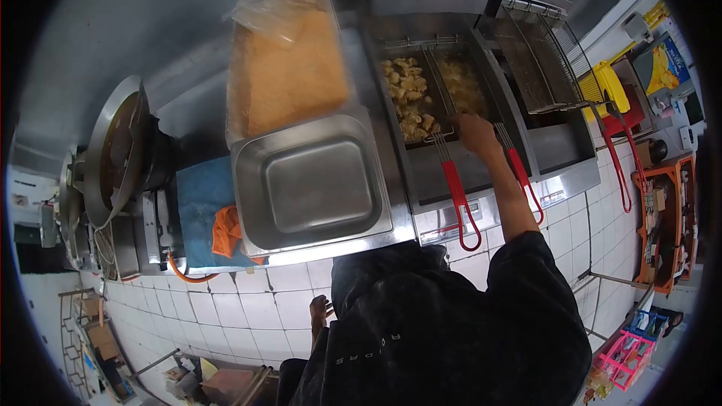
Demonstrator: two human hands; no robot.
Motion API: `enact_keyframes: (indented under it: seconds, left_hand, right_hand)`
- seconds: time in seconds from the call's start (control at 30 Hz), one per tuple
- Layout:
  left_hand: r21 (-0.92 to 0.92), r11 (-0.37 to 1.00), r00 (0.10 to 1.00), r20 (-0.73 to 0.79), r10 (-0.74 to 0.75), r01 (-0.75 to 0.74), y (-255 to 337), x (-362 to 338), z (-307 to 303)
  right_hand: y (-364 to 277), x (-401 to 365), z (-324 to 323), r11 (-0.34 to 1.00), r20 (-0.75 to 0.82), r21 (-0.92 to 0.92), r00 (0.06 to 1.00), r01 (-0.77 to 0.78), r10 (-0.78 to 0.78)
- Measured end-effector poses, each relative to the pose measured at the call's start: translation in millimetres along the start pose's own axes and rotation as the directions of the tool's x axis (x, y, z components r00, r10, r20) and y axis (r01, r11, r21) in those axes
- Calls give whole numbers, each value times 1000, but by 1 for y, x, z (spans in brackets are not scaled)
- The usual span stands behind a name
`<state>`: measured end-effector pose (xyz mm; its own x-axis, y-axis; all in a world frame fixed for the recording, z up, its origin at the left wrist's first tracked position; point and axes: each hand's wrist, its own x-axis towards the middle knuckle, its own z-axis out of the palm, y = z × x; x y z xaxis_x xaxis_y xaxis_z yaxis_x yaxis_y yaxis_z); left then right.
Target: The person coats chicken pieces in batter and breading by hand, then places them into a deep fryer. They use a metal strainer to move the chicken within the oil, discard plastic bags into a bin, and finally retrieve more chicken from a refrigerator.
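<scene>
My right hand (pixel 475 134) reaches over the deep fryer (pixel 470 177), fingers closed at the near edge of the frying baskets. What they grip, perhaps a thin dark utensil, I cannot make out. Beneath lies the left frying basket (pixel 436 98), holding browned fried pieces (pixel 406 90) in oil. More pieces bubble in the oil (pixel 460 84) of the right basket. Two red basket handles (pixel 456 194) stick out toward me, one on each side of the hand. My left hand (pixel 320 310) hangs low by my side, fingers loosely apart, holding nothing.
Left of the fryer stand a steel pan (pixel 323 188) and a tub of orange crumbs (pixel 289 75). An orange cloth (pixel 226 231) lies on a blue board (pixel 197 192). A large wok (pixel 116 150) stands further left. Wire baskets (pixel 538 56) hang over the fryer's right section.
</scene>
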<state>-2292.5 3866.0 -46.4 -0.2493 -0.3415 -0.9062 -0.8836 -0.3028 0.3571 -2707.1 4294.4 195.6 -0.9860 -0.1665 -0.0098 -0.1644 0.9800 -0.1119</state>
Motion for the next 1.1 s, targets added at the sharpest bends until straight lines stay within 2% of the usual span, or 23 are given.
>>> enact_keyframes:
  seconds: [0.2, 0.3, 0.33, 0.37, 0.43, 0.47, 0.57, 0.67, 0.77, 0.83, 0.9, 0.97, 1.03, 1.1]
  left_hand:
    - [-22, 999, 999, -18, 35, -35, -10, 8, 8]
    - [112, 967, 974, 49, 223, -227, -40, 37, 5]
    - [232, 939, 967, 42, 253, -256, -33, 29, 8]
    - [349, 895, 959, 36, 282, -277, -25, 20, 10]
    - [353, 915, 976, -18, 216, -196, -12, 1, 18]
    - [307, 929, 977, 19, 211, -207, -13, 2, 16]
    - [-95, 995, 999, -16, 35, -36, -16, 9, 15]
    - [-117, 993, 999, -32, 24, -28, -19, 9, 13]
    - [-78, 997, 997, -72, 9, -15, -16, -6, 17]
    - [212, 942, 965, 68, 252, -261, -34, 16, 9]
    - [162, 983, 995, 56, 81, -89, -28, 17, 13]
    - [161, 971, 984, 55, 169, -176, -36, 27, 10]
    - [-31, 997, 997, 22, 75, -75, -30, 21, 13]
    - [-85, 996, 999, -23, 39, -41, -19, 11, 13]
  right_hand:
    - [-8, -28, -56, 997, 137, 27, 988, 66, -69]
    - [-12, -31, -68, 997, 185, -43, 981, 64, -55]
    - [-9, -28, -58, 997, 198, -64, 980, 44, -30]
    - [-6, -24, -47, 996, 210, -85, 978, 22, -4]
    - [-1, -12, -21, 986, 208, -160, 978, 54, -20]
    - [1, -8, -8, 977, 209, -199, 978, 70, -28]
    - [6, -2, 17, 991, 152, -133, 988, -8, 28]
    - [1, -1, -9, 998, 103, -60, 994, -20, 26]
    - [-19, 4, -57, 999, -45, 32, 999, -21, 22]
    - [-18, 23, -52, 998, -97, 59, 995, -32, 37]
    - [-15, 48, -38, 996, -107, 72, 992, -54, 62]
    - [-13, 71, -12, 994, -75, 67, 993, -88, 93]
    - [-15, 78, 12, 997, -59, 28, 995, -74, 76]
    - [-17, 83, 22, 997, 0, -27, 998, -66, 66]
